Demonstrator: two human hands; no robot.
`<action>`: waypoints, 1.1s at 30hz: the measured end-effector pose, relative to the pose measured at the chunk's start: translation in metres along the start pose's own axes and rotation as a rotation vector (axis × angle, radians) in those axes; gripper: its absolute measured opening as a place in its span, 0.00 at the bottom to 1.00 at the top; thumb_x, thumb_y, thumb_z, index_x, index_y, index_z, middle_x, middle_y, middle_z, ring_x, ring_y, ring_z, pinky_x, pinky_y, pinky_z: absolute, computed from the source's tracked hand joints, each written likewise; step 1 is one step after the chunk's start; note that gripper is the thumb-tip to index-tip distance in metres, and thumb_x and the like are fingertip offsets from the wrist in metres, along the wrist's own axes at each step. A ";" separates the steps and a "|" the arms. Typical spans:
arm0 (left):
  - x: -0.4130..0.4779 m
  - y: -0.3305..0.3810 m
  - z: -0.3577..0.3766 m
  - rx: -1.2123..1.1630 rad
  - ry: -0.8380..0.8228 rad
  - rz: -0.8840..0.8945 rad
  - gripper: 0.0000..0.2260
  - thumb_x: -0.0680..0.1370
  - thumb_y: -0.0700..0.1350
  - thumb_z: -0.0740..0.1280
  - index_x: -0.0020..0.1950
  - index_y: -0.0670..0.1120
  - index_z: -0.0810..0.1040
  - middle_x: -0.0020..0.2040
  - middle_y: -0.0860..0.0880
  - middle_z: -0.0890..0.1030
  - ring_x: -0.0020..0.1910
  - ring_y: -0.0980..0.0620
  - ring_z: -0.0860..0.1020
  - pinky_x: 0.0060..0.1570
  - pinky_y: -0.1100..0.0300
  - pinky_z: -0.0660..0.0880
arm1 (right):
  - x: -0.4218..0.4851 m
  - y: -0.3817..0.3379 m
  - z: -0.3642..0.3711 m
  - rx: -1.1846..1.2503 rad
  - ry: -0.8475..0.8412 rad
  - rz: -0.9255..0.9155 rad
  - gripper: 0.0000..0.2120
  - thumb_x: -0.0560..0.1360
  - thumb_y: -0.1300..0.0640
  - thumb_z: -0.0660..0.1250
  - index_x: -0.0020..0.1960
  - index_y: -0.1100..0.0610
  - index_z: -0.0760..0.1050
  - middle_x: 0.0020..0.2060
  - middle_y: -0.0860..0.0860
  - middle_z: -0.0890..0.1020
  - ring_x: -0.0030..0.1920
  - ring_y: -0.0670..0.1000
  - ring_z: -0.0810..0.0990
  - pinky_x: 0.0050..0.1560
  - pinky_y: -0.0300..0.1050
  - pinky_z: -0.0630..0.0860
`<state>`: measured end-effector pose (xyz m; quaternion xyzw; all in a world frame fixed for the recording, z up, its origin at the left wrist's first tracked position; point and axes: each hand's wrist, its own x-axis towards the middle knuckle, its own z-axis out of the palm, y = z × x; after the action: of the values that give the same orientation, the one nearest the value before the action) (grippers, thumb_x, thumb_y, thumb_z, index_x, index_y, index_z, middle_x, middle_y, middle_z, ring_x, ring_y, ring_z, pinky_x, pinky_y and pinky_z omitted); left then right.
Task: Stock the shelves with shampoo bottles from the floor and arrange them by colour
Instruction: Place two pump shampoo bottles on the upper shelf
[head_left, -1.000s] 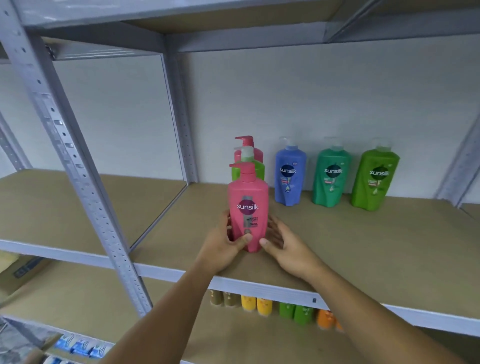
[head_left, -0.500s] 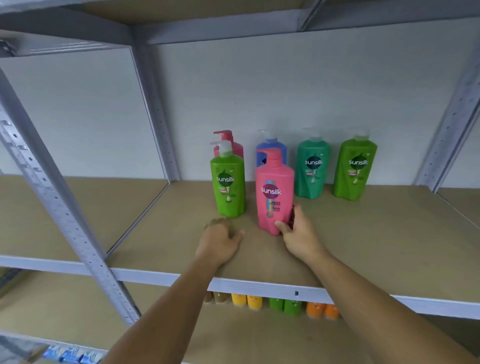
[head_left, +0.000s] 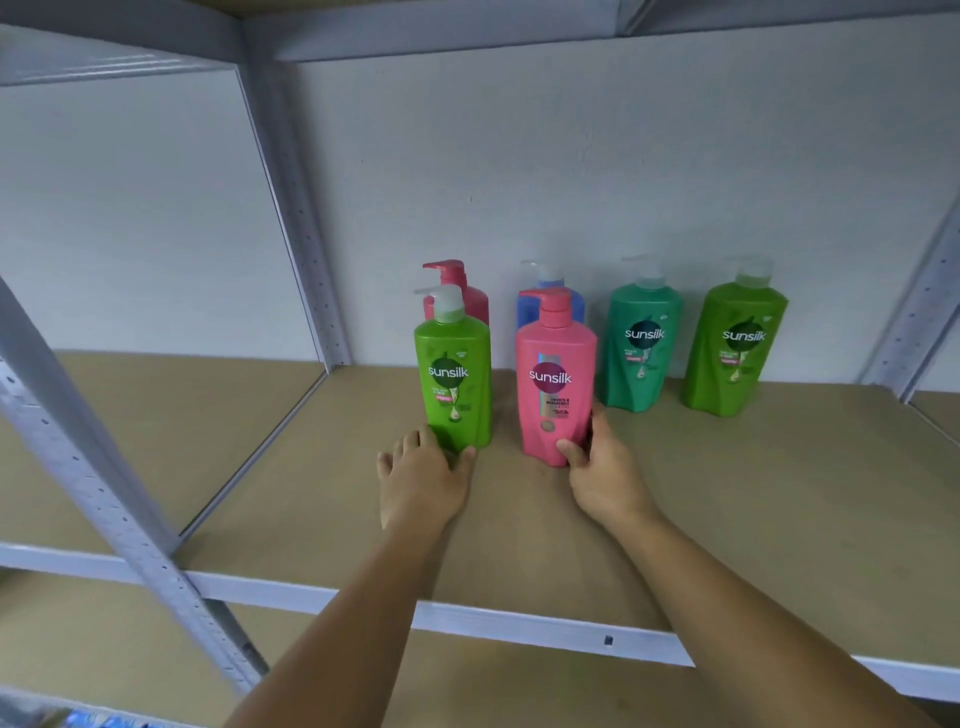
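Pink shampoo bottle (head_left: 556, 379) stands upright mid-way back on the shelf (head_left: 727, 519), just in front of a blue bottle (head_left: 524, 314), and the right hand (head_left: 605, 478) grips its base with thumb and fingers curled round it. The left hand (head_left: 421, 478) lies flat on the shelf board with fingers released and spread, thumb touching the foot of a light green bottle (head_left: 457, 374), behind which stands a second pink bottle (head_left: 467, 301). Along the back edge to the right stand a teal bottle (head_left: 641, 348) and another light green bottle (head_left: 735, 353).
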<state>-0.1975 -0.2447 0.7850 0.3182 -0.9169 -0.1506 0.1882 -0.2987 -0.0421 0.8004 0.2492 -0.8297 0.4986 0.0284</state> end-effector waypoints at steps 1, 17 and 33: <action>-0.001 0.000 0.001 0.008 0.002 -0.004 0.26 0.78 0.67 0.58 0.61 0.47 0.74 0.60 0.46 0.78 0.65 0.45 0.73 0.71 0.43 0.63 | 0.000 0.000 0.001 -0.005 0.004 0.007 0.23 0.80 0.59 0.66 0.74 0.54 0.66 0.65 0.53 0.80 0.63 0.55 0.78 0.54 0.40 0.68; -0.008 0.003 -0.002 0.008 -0.023 -0.021 0.23 0.79 0.63 0.58 0.62 0.47 0.75 0.62 0.47 0.76 0.67 0.45 0.70 0.75 0.45 0.56 | -0.006 -0.003 0.006 -0.211 -0.031 0.119 0.19 0.81 0.52 0.62 0.70 0.55 0.68 0.59 0.58 0.82 0.57 0.62 0.80 0.54 0.53 0.77; -0.164 -0.036 -0.056 0.141 -0.204 0.440 0.38 0.76 0.63 0.38 0.77 0.46 0.66 0.78 0.50 0.66 0.79 0.51 0.59 0.77 0.52 0.54 | -0.177 -0.044 -0.022 -0.762 -0.454 -0.225 0.28 0.85 0.45 0.49 0.81 0.56 0.53 0.81 0.52 0.55 0.81 0.53 0.51 0.79 0.52 0.45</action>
<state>-0.0351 -0.1757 0.7791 0.1064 -0.9866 -0.0727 0.1003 -0.1295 0.0281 0.7951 0.4123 -0.9070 0.0847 -0.0107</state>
